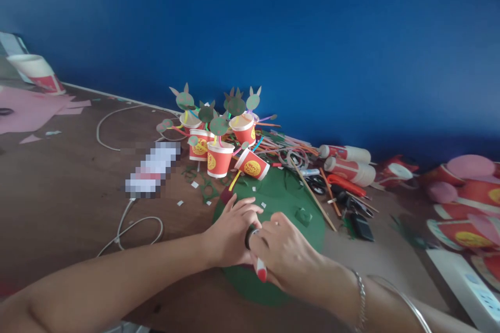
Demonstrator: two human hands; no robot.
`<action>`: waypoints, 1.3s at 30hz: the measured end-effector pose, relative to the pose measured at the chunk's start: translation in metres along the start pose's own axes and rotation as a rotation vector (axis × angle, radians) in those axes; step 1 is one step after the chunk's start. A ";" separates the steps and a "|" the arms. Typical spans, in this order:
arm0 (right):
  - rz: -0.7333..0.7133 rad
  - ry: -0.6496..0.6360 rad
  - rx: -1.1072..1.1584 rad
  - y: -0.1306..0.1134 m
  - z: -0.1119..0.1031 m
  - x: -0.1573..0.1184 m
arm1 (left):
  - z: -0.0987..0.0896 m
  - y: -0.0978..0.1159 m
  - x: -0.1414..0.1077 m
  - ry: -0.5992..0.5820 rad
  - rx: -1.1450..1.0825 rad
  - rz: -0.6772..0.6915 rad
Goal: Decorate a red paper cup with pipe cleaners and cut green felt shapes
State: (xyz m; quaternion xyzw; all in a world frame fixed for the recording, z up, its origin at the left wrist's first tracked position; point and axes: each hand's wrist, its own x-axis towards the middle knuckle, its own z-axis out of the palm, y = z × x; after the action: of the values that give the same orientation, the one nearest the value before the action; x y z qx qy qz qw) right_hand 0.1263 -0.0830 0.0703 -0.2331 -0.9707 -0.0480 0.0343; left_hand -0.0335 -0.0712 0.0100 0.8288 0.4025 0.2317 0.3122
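Note:
Over a round green sheet (269, 291) my two hands meet. My right hand (281, 250) is closed round a white pen with a red end (261, 269), which points down toward me. My left hand (232, 231) is beside it, fingers bent and pressed together at a small dark round piece (250, 237) between the hands; part of that piece is hidden by the fingers. Just beyond, red and white paper cups (220, 160) stand with green animal-head cutouts (219, 125) on coloured stems. One cup (252, 164) lies tipped on its side.
Pipe cleaners and sticks (312, 192) are heaped behind the sheet. Stacked cups (349, 170) lie to the right, near a power strip (464, 286). Pink paper (27, 109) and a cup (39, 73) are at far left. A white cable (160, 226) loops on the table.

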 end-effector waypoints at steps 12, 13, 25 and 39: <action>0.056 0.255 0.149 -0.003 0.027 -0.035 | -0.003 0.000 0.000 -0.037 -0.039 -0.021; 0.076 0.256 0.184 -0.001 0.027 -0.035 | -0.003 0.002 0.001 -0.033 -0.038 -0.030; 0.184 0.242 0.566 0.012 0.029 -0.037 | -0.008 0.006 0.002 -0.056 -0.067 -0.058; 0.426 0.068 0.860 0.032 0.032 -0.025 | -0.006 0.007 0.002 -0.048 -0.035 -0.081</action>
State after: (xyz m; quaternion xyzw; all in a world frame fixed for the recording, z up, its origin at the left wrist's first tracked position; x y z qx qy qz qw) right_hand 0.1618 -0.0624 0.0389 -0.3898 -0.8314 0.3583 0.1685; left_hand -0.0326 -0.0707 0.0198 0.8116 0.4240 0.2057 0.3453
